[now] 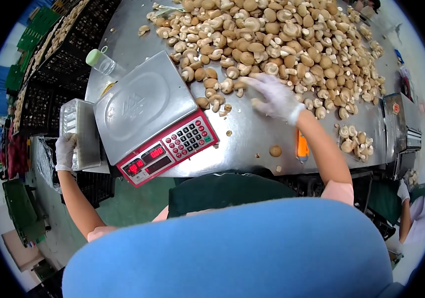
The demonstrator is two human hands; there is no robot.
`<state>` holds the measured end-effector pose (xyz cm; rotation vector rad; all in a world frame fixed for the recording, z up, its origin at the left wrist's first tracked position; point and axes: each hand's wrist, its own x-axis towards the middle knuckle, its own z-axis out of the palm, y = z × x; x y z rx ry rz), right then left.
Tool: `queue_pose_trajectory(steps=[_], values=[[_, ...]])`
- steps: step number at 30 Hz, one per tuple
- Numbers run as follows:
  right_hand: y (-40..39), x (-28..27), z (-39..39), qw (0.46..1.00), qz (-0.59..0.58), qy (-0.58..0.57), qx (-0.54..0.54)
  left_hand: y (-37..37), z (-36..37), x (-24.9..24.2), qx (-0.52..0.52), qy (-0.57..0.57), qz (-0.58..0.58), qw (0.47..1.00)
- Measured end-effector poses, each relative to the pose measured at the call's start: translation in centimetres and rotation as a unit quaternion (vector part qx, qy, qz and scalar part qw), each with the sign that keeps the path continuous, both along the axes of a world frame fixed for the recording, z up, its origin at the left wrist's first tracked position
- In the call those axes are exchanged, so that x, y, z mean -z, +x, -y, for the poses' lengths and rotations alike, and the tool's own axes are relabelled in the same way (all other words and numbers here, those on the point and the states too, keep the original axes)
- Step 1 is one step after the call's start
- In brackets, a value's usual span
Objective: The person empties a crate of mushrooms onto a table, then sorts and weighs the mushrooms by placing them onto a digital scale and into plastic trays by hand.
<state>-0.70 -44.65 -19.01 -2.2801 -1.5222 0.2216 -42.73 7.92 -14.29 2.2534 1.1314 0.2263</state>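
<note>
The gloved right hand (274, 98) reaches with spread, empty fingers into the edge of the mushroom pile (272, 39) heaped across the steel table (252, 144). The gloved left hand (65, 151) grips a clear plastic tray (80, 133) beside the scale (148, 114). Mushrooms look light, soft and easily bruised; better pinched gently by the cap. The tray seems thin and flexible.

Tan-and-cream mushrooms (272, 44) on my grey steel counter (252, 144); silver scale (145, 107) with red keypad panel; my white gloves; clear tray (79, 133).
</note>
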Motion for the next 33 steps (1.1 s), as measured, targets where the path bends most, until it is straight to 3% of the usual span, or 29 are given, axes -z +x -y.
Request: queue_pose_trajectory(steps=[2,4,6,8,10,11,14,16,18,22,24,26,30,32,33], values=[[-0.3,1.3,-3.4,1.0,0.003,-0.003,-0.029,0.4,1.3,-0.5,0.021,0.098,-0.03,0.995],[-1.2,1.5,-6.3,0.999,-0.008,-0.037,-0.028,0.4,1.6,-0.6,0.01,0.11,-0.038,0.993],[-1.7,2.1,-8.6,0.998,0.015,-0.066,-0.016,0.5,1.9,-0.8,0.037,0.275,-0.083,0.957],[-1.9,2.0,-9.4,0.997,0.027,-0.074,-0.017,0.3,2.0,-2.3,-0.019,0.23,-0.085,0.969],[-2.2,1.6,-9.9,0.99,0.014,-0.138,-0.011,0.7,3.9,-4.0,-0.04,0.301,0.018,0.953],[-2.4,2.5,-9.9,0.995,0.032,-0.097,-0.011,1.3,5.9,-4.5,-0.037,0.409,-0.011,0.912],[-3.0,3.2,-9.7,0.99,0.114,-0.063,-0.05,5.0,12.4,-4.2,0.059,0.457,0.045,0.886],[-3.2,4.1,-9.7,0.989,0.126,-0.026,-0.077,7.4,16.5,-2.2,0.103,0.42,0.019,0.901],[-2.9,4.8,-10.3,0.988,0.126,0.002,-0.086,9.1,19.5,0.0,0.169,0.442,0.034,0.88],[-2.0,6.5,-11.6,0.978,0.166,0.068,-0.105,10.4,20.6,3.5,0.281,0.388,0.036,0.877],[-3.0,4.5,-11.9,0.99,0.104,-0.012,-0.096,11.7,23.0,4.4,0.329,0.349,0.054,0.876],[-2.9,4.8,-11.5,0.993,0.064,0.056,-0.082,13.6,26.2,5.0,0.391,0.297,0.083,0.867],[-0.9,5.0,-11.0,0.995,0.05,0.031,-0.083,16.4,33.8,7.3,0.529,0.157,0.121,0.825],[-0.4,6.1,-11.0,0.989,0.086,0.101,-0.061,17.6,37.0,8.4,0.581,0.104,0.132,0.797],[-0.6,5.8,-11.1,0.992,0.074,0.076,-0.064,18.1,38.3,8.9,0.602,0.081,0.135,0.783]])
